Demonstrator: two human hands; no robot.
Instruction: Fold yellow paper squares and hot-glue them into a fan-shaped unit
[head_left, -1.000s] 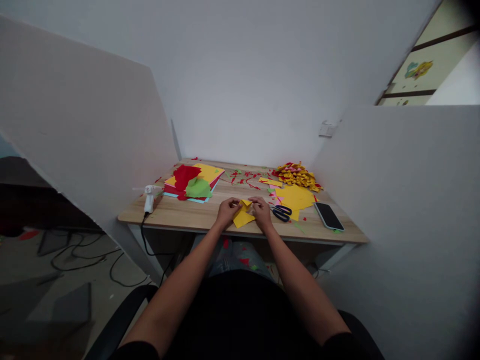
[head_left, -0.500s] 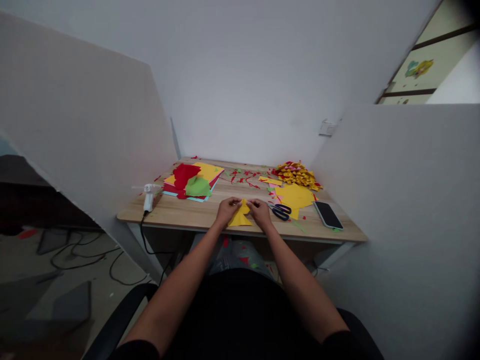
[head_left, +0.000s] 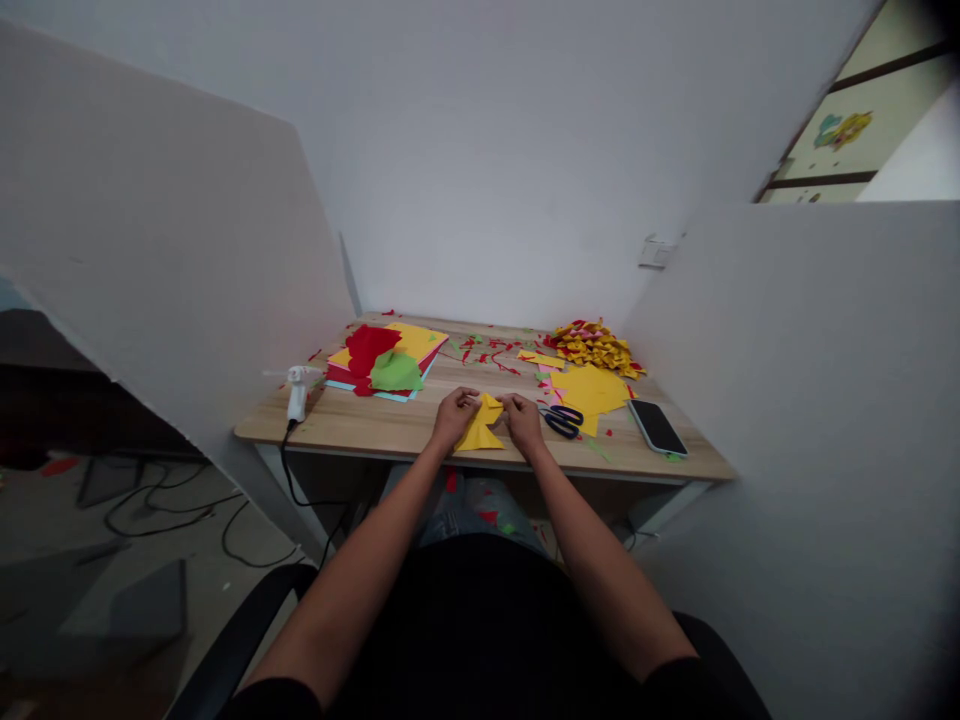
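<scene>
At the table's front edge, a folded piece of yellow paper point(head_left: 480, 432) flares wide at its lower end and narrows toward the top. My left hand point(head_left: 454, 416) pinches its upper left side between thumb and fingers. On the other side, my right hand point(head_left: 522, 420) pinches the upper right corner. Dark-handled scissors point(head_left: 562, 421) lie just right of my right hand, their blades partly hidden. Behind them are flat yellow paper sheets point(head_left: 590, 388).
A white glue gun point(head_left: 297, 396) with a black cord stands at the left. Stacked coloured paper point(head_left: 420, 343) lies behind it. A pile of yellow folded pieces point(head_left: 596, 348) sits back right, a phone point(head_left: 657, 428) front right. Red scraps point(head_left: 487, 352) litter the wooden table point(head_left: 360, 425).
My hands have moved slightly apart at the top of the yellow paper. The paper's upper part now spreads wider between my fingers.
</scene>
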